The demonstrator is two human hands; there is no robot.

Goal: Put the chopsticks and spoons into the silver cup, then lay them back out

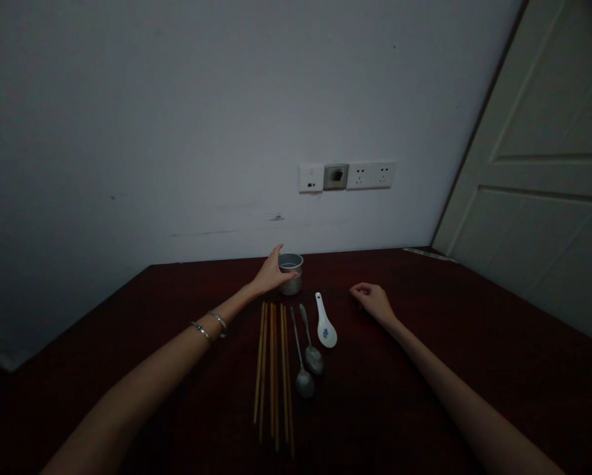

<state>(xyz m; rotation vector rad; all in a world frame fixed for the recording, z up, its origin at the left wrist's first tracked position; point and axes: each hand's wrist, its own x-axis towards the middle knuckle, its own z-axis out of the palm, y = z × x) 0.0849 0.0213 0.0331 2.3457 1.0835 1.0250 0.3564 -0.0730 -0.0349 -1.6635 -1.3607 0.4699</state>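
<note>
Near the back of the table, my left hand [272,273] is around the left side of a silver metal cup [292,284], thumb across its front and fingers toward its far side. The cup stands upright. My right hand [374,299] rests on the table to the right, its fingers curled in, with nothing seen in them. Between my forearms lie several wooden chopsticks [275,369], roughly side by side. To their right are two metal spoons [304,382] [314,360], then a white soup spoon [327,334] with a blue mark in its bowl.
The dark red table [375,396] meets a pale wall [202,132] at its back edge. Wall sockets [372,175] sit above the table. A panelled door [538,171] stands at the right, with a thin strip [429,254] lying near it at the table's back corner.
</note>
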